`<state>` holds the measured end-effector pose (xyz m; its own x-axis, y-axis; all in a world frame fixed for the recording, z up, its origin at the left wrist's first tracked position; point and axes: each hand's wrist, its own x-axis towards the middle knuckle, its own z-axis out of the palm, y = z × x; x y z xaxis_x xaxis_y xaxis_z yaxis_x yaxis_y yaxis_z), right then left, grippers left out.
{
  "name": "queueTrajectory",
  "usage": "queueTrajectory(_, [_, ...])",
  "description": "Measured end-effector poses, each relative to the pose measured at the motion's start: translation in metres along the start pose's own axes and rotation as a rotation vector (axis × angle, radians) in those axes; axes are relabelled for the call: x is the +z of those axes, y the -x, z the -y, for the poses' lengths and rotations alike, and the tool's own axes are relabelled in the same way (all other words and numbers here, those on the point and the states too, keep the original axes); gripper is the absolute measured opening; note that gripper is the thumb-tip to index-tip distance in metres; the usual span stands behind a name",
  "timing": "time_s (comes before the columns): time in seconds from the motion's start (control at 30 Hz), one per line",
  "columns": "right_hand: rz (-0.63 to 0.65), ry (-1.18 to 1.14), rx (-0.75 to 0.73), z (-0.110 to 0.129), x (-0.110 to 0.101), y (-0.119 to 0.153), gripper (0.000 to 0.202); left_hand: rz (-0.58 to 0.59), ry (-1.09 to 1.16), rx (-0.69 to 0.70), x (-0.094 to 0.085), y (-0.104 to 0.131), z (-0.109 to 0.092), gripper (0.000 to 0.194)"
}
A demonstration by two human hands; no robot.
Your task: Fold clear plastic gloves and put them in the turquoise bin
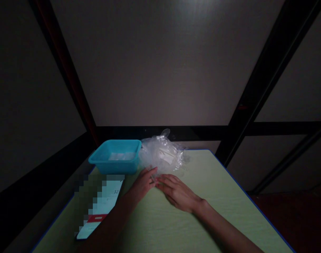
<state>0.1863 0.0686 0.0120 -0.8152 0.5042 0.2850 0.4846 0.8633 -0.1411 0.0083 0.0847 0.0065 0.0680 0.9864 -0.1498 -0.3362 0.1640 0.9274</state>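
Note:
A heap of crumpled clear plastic (161,154), possibly thin bags, lies at the back of the table, with a whitish flat piece inside it. Just in front of it, my left hand (144,182) pinches a small piece of clear plastic (153,178) between thumb and fingers. My right hand (177,192) comes in from the right, palm down. Its closed fingertips meet the same piece beside the left fingers. The exact shape of this piece is partly hidden by my fingers.
At the back left, a blue plastic basin (116,167) holds some clear, flat material. A lit phone-like screen (107,200), partly pixelated, lies near my left forearm. The pale green table (149,228) has a blue edge, with a wall behind it.

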Motion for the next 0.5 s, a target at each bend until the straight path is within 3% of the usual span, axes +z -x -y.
queueTrajectory(0.1, [-0.012, -0.025, 0.016, 0.003, -0.002, 0.001, 0.043, -0.083, -0.127, -0.018, -0.001, -0.001, -0.004, 0.007])
queueTrajectory(0.3, [-0.007, -0.058, 0.033, 0.010, -0.008, 0.004, 0.038, -0.146, -0.265, -0.099, 0.004, -0.015, -0.024, 0.027])
queueTrajectory(0.5, [0.015, -0.117, 0.132, 0.014, -0.011, -0.007, 0.047, -0.111, -0.174, 0.048, 0.033, -0.027, -0.054, 0.020])
